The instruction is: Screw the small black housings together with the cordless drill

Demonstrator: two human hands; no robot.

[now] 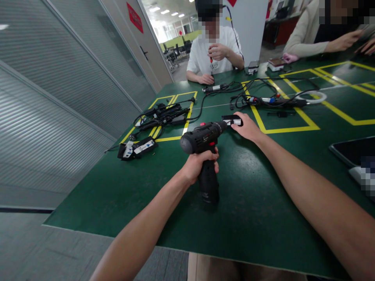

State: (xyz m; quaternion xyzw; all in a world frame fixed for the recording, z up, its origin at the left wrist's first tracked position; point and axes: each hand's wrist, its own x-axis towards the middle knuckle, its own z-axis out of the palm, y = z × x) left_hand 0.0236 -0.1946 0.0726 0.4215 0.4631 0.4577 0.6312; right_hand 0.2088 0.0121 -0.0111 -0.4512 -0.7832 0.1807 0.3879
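My left hand (202, 166) is wrapped round the grip of a black cordless drill (202, 137) with red buttons. The drill stands upright over the green table, its chuck pointing away from me and to the right. My right hand (245, 127) grips a small black-and-white block-like part (228, 120) just past the chuck. The drill's tip is close to that part; whether they touch I cannot tell. My right fingertips partly hide the part.
Tangled black cables and tools (164, 115) lie at left, with a black-and-white part (137, 148) nearer. More corded tools (269, 101) lie at right. A dark tablet-like object (354, 150) sits at the right edge. Two people are across the table, one holding a red-handled tool (211, 58).
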